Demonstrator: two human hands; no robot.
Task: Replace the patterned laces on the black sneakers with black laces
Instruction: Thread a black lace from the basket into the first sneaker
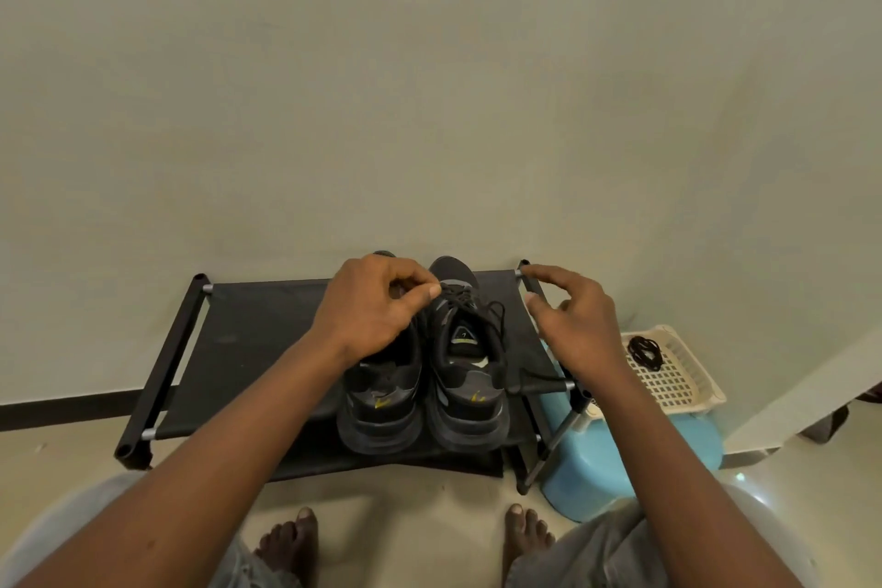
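Black sneakers (468, 406) — set side by side, heels toward the camera, on the top tier of a low black fabric-and-tube shoe rack (257, 339). Rack standing on a pale glossy floor (405, 506), backed against a plain greenish-cream wall (429, 86) with a dark skirting strip (62, 406) along its foot. Just right of the rack, a cream plastic lattice basket (701, 380) perched on a light blue plastic tub (620, 458), with a coil of black lace (644, 351) lying inside.

Left hand (377, 310) over the left shoe, grip closed to a thumb-and-forefinger pinch on the dark lace (491, 315) of the right shoe. Right hand (577, 325) hovering above the rack's right end, grip loose, fingers spread and slightly bent, nothing in it.

Hidden under the left hand: the left shoe's tongue and lacing. Hard to make out — any pattern on the visible lace, dark against dark. Cut off at the bottom edge: bare feet (291, 544) and grey trouser knees (606, 549).
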